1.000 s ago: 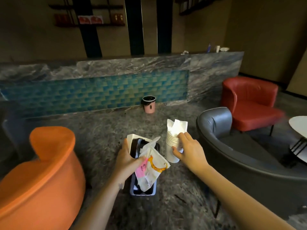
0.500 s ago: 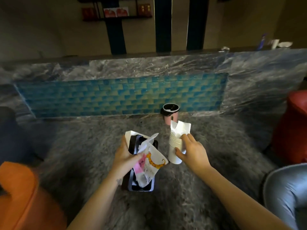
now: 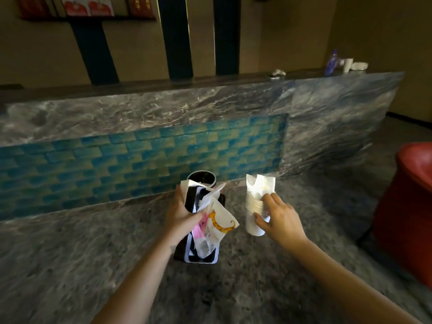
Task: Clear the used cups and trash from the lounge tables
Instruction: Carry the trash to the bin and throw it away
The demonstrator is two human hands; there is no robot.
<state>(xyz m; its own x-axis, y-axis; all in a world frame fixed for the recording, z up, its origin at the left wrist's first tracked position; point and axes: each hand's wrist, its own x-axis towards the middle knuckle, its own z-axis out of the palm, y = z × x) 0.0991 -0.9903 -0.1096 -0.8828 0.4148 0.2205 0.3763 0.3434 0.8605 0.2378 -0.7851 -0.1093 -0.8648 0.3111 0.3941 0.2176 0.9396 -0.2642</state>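
Note:
My left hand [image 3: 181, 212] grips a dark tray [image 3: 201, 256] together with crumpled white wrappers [image 3: 216, 226], one printed with an orange and pink figure. My right hand [image 3: 277, 217] holds a stack of white paper cups [image 3: 253, 206] with a crumpled napkin stuffed in the top cup. Both loads are carried in the air over the floor. Just beyond the tray a small bin with a black liner [image 3: 202, 180] stands on the floor against the counter; only its rim shows above the tray.
A long grey marble counter [image 3: 187, 111] with a blue tiled front [image 3: 131, 160] runs across ahead. A blue bottle [image 3: 331, 63], a cup and crumpled paper sit on its right end. A red armchair [image 3: 408, 206] stands at the right edge.
The view has swung left and moved closer to the counter and the bin. The orange and grey chairs have left the view. Both hands keep the same hold.

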